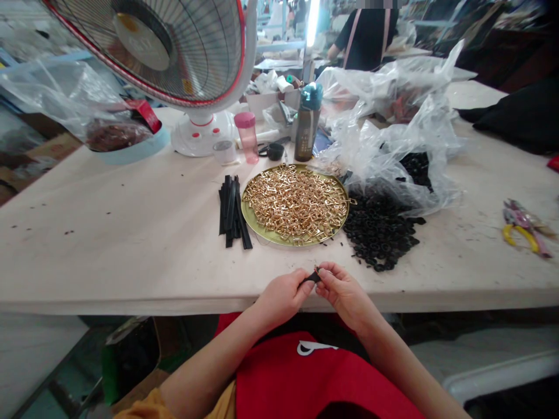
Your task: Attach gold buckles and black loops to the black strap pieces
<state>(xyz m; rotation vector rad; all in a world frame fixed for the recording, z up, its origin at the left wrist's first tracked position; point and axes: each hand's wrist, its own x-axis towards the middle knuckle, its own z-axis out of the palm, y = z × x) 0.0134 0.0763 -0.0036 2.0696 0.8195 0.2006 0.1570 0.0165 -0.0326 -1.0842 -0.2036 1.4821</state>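
Note:
My left hand is closed around a short black strap just above the table's front edge. The thumb and fingers of my right hand pinch the strap's other end. A small gold-coloured bit shows at that end, too small to make out fully. Straight beyond my hands lies a round gold tray heaped with small gold metal buckles. A bundle of flat black strips lies left of the tray. To its right spreads a pile of small black rings or loops, partly under clear plastic.
A large fan stands at the back left, near a pink-lidded cup and a dark bottle. Crumpled plastic bags cover the back right. Pliers lie far right on the table. A person is in the background.

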